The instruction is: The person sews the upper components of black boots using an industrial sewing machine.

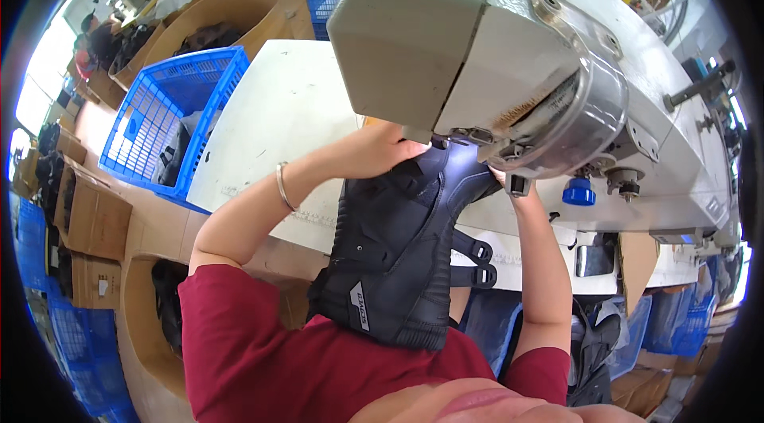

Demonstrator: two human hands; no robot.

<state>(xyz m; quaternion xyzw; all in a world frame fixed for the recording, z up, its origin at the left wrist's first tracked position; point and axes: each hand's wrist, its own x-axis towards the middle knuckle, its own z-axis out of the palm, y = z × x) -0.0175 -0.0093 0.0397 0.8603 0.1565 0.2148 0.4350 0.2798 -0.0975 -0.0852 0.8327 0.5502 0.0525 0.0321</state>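
A black boot upper (398, 240) with ribbed edges, a pale label and side straps hangs from under the sewing machine (446, 41) down against my red shirt. Its far end lies beneath the machine head, lit by a small bright light. My left hand (386, 151) is closed on the upper's left edge, thumb on top, close beside the needle area. On the other side my right hand (516, 183) grips the right edge, its fingers partly hidden behind the machine head. The needle itself cannot be made out.
A white worktable (270, 120) spreads left of the machine. Beside it stands a blue plastic crate (171, 77) with dark pieces inside. Cardboard boxes (91, 216) line the far left. A dark phone-like slab (595, 257) lies at the right, near a blue knob (578, 191) under the machine arm.
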